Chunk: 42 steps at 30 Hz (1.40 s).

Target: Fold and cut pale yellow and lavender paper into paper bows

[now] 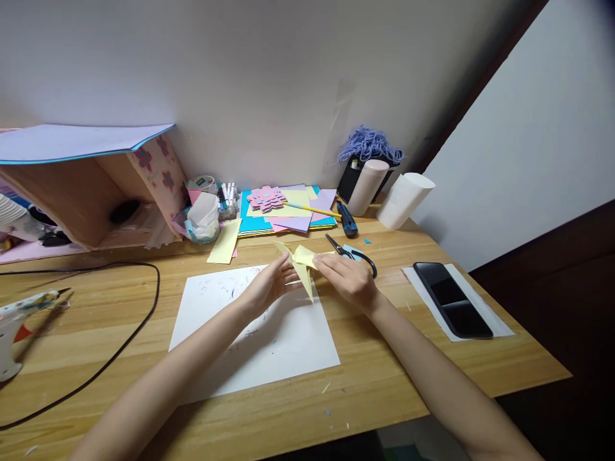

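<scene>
Above a white sheet of paper (206, 320) covered in small coloured marks, both hands hold pale yellow paper (303, 276) with pointed, folded-looking parts. My left hand (271, 285) pinches its left side with the thumb, the other fingers reaching behind it. My right hand (350, 278) grips the right side between thumb and fingers. One long point of the yellow paper hangs down between the hands. Black-handled scissors (350, 251) lie just beyond my right hand, partly hidden by it. Exactly how the paper is folded or cut is too small to tell.
A glue gun (24, 317) and black cable (156, 288) lie left. At the back are an open box (96, 211), coloured papers (254, 224), a pink paper flower (266, 198), a pencil (312, 209), a blue cutter (346, 219) and a paper roll (401, 198). A phone (451, 298) rests right.
</scene>
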Available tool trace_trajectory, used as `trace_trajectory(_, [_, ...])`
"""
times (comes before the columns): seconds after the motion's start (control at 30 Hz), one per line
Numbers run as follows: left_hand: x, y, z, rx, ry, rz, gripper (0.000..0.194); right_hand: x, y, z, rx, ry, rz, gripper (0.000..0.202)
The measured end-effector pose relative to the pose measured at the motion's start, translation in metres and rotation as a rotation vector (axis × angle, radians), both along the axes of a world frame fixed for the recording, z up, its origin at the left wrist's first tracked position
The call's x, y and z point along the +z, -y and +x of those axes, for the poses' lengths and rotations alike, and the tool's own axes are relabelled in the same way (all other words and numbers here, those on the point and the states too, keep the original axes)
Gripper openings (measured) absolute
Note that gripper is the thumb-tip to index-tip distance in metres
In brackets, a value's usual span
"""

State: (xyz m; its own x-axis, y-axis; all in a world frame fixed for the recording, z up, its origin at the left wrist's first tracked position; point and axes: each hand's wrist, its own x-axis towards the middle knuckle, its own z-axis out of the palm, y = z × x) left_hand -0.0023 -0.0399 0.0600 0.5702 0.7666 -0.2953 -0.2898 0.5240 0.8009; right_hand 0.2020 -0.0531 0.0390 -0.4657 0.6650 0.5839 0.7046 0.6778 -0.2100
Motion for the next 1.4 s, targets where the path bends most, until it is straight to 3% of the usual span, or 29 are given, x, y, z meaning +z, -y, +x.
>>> trace_trajectory(0.17, [-0.005,0.0,-0.002,0.025,-0.074,0.026,0.035,0.004,0.002,-0.004,0.1,0.012,-0.1,0.029])
trace_trajectory(0.33, [-0.013,-0.002,-0.003,0.112,-0.146,0.01,0.025,0.004,0.002,-0.007,0.119,0.057,-0.089,0.028])
trace_trajectory(0.43, [-0.015,-0.003,-0.002,0.157,-0.164,-0.028,0.019,0.002,0.001,-0.008,0.146,0.106,0.102,0.027])
trace_trajectory(0.53, [-0.017,-0.003,0.0,0.21,-0.152,-0.041,0.024,0.001,-0.001,-0.009,0.183,0.142,0.349,0.025])
trace_trajectory(0.63, [-0.018,-0.001,-0.001,0.267,-0.124,-0.015,0.021,0.001,-0.001,-0.009,0.189,0.146,0.436,0.027])
trace_trajectory(1.03, [-0.036,0.017,-0.015,0.247,-0.007,-0.035,0.034,-0.011,0.005,-0.022,0.293,0.15,0.488,0.029])
trace_trajectory(1.2, [-0.04,0.015,-0.015,0.278,0.005,0.057,0.035,-0.014,0.003,-0.024,0.29,0.14,0.421,0.031])
trace_trajectory(1.4, [-0.042,0.015,-0.017,0.343,-0.095,0.106,0.035,-0.018,0.001,-0.023,0.274,0.132,0.394,0.03])
